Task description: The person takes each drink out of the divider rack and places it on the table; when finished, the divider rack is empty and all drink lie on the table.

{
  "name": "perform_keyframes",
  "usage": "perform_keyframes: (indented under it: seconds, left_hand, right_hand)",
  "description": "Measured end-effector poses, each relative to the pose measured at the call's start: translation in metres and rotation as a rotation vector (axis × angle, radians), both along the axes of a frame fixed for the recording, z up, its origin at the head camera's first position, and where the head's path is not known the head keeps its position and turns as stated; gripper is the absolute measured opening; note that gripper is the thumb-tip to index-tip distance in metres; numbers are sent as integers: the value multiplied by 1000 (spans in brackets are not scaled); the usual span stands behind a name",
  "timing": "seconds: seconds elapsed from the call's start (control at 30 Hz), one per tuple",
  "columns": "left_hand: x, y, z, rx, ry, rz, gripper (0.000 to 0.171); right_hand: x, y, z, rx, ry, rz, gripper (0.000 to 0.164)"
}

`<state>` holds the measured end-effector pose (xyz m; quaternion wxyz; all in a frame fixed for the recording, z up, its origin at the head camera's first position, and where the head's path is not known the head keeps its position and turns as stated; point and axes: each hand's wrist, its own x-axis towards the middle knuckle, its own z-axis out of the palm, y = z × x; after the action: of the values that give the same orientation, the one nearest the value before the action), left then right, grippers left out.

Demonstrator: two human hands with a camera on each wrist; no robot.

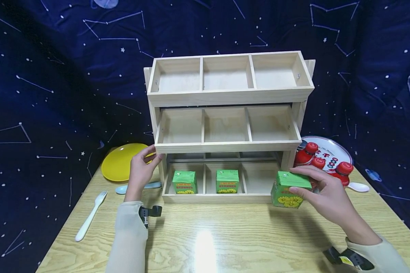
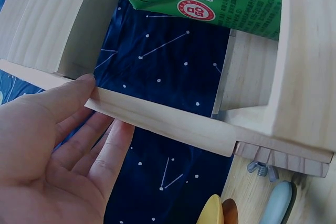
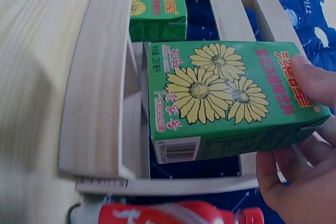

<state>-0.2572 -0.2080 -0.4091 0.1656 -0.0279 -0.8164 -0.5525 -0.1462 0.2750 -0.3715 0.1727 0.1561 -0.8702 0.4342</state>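
A green carton (image 1: 291, 189), printed with yellow flowers, was held in the air at the right end of a wooden rack (image 1: 230, 98), over or just before the right compartment of the bottom tray (image 1: 222, 198); I could not tell exactly how far in it was. The person's right hand (image 1: 332, 199) gripped it from the right, the thumb on one face and the fingers round the other side, open only as wide as the carton. The left hand (image 1: 141, 168) was at the rack's left upright, just below the middle tray, the thumb on one side of the wood and the fingers on the other, pinching it. In the bottom tray, a left carton (image 1: 185, 182) and a middle carton (image 1: 227, 181) of the same green sat one to a compartment. Above them rose two more trays, each split in three. To the right, red bottles (image 1: 343, 172) clustered before a white plate (image 1: 331, 149), with a white spoon (image 1: 359, 187) near them. To the left were a yellow plate (image 1: 117, 163), a blue utensil (image 1: 121, 189) partly behind the left arm, and a pale fork (image 1: 91, 216). Everything stood on a wood-grain table (image 1: 177, 231), and a dark blue cloth (image 1: 54, 94) with white stars and constellations hung behind
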Motion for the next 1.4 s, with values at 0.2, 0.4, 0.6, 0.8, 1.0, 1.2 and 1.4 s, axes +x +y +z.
perform_keyframes:
  seconds: [0.2,0.4,0.6,0.8,1.0,1.2,1.4]
  left_hand:
    - [0,0,-1,0,-1,2,47]
    - [-1,0,-2,-5,-3,7,48]
    - [0,0,-2,-6,-9,2,49]
    - [0,-1,-2,-5,-9,-1,49]
    - [0,0,-2,-1,-21,1,49]
    - [0,0,-2,-6,-30,4,49]
    - [0,-1,-1,-5,-20,-2,50]
  right_hand:
    - [13,19,-9,-21,-26,-6,53]
    - [23,37,-18,27,-60,-79,51]
    - [26,52,-28,13,-23,-64,49]
    - [25,66,-41,12,-7,-96,50]
    - [24,74,-49,34,-29,-135,50]
    - [26,76,-54,85,-53,-146,47]
    - [23,77,-54,130,-35,-112,43]
